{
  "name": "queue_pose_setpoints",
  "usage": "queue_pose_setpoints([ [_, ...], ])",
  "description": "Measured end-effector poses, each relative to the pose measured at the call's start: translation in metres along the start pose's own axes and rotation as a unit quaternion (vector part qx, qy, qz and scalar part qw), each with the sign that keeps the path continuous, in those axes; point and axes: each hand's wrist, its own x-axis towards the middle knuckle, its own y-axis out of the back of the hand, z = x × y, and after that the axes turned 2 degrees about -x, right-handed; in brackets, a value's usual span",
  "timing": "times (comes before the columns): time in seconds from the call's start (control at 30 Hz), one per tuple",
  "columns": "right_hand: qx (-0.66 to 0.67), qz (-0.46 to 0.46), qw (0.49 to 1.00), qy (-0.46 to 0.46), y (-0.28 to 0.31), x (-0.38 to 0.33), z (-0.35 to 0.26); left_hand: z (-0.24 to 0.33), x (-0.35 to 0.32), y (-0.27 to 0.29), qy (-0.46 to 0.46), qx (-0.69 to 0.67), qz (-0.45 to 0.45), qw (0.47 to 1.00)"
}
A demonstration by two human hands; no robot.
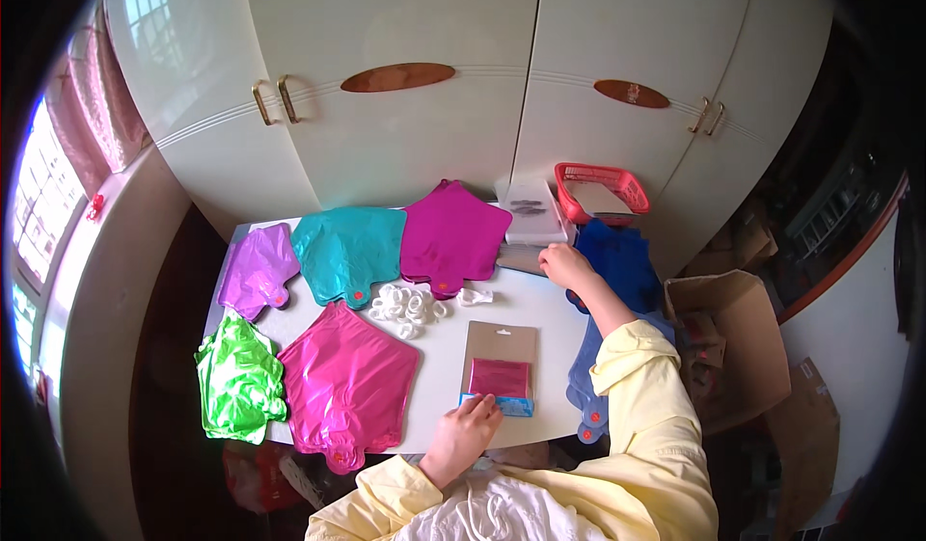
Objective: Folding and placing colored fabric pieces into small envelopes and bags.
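On the white table lies a brown backing card (498, 338) with a folded pink foil piece (500, 377) and a blue strip along its near edge. My left hand (466, 437) has its fingers bent together at that strip, gripping the card's near edge. Farther right, my right hand (565, 263) is closed at the end of a thin flat stack (522, 257); what its fingertips hold is hidden. Between the hands and the foil pieces sits a pile of small white rings (405, 305), with a white strip (475, 297) beside it.
Flat foil balloons in purple (258, 269), teal (349, 250), magenta (453, 232), green (239, 379), pink (349, 377) and blue (617, 261) cover the table's sides. A clear plastic box (532, 215) and red basket (603, 176) stand behind. A cardboard box (748, 348) stands right.
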Motion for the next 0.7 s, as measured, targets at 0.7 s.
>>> queue_pose_setpoints([
  [0.7, 0.198, 0.084, 0.974, 0.073, 0.083, -0.099, -0.067, -0.027, 0.025, 0.004, -0.062, -0.043, -0.038, 0.996],
])
